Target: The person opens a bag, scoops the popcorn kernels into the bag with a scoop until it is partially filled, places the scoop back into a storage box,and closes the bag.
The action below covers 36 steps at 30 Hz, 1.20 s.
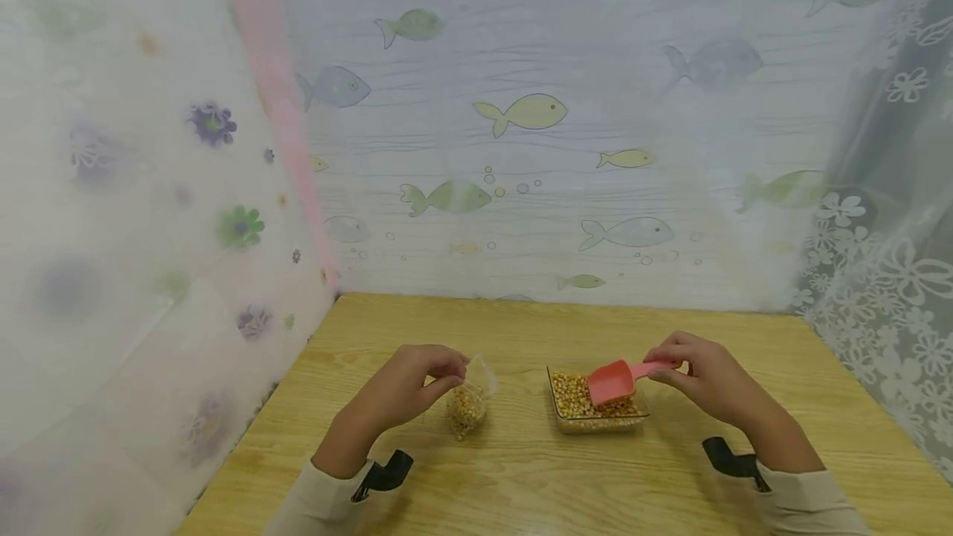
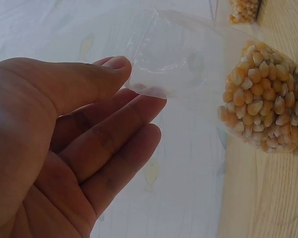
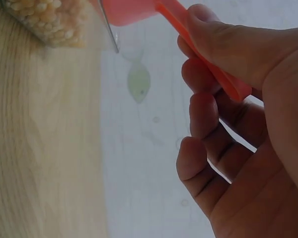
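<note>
My left hand pinches the rim of a clear plastic bag between thumb and fingers. Corn kernels fill the lower part of the bag, which rests on the table with its mouth up. By its handle, my right hand holds a pink scoop. The scoop's bowl sits over the kernels in a clear rectangular container, and its inside looks bare. Whether the bowl touches the kernels, I cannot tell. Part of the container is cut off in the right wrist view.
Both bag and container stand on a wood-grain table. A fish-print curtain hangs behind it, with a flowered curtain on the left and a sheer one on the right. Black wrist mounts stick out below the hands.
</note>
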Tool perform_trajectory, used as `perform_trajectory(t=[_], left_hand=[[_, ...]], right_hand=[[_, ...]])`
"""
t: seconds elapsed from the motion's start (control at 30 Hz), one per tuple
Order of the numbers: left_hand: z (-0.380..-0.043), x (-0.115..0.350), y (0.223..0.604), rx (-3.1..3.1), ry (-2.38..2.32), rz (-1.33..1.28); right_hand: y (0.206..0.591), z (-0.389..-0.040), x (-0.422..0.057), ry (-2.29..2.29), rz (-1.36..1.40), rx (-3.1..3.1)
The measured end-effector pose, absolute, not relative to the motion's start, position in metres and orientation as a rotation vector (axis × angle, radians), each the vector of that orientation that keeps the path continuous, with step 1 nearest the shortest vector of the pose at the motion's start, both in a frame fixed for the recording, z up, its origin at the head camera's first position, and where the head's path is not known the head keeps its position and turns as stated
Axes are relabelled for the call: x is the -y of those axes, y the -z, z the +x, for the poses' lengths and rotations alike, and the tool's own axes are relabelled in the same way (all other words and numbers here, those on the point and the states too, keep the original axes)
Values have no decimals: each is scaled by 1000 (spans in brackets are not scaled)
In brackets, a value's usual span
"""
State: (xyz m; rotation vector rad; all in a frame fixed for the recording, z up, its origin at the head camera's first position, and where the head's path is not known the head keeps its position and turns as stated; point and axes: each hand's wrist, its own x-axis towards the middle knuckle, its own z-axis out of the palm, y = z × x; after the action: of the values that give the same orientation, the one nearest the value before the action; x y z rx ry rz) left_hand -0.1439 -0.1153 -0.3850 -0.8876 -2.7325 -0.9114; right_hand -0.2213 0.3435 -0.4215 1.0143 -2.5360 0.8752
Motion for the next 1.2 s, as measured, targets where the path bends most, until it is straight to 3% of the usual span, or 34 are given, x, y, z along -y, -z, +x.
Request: perform_trajectory(t=[1.2], left_hand=[[-145,115,387,2737,869,-893]], right_hand=[[458,-225,-319,-1120,892,2601]])
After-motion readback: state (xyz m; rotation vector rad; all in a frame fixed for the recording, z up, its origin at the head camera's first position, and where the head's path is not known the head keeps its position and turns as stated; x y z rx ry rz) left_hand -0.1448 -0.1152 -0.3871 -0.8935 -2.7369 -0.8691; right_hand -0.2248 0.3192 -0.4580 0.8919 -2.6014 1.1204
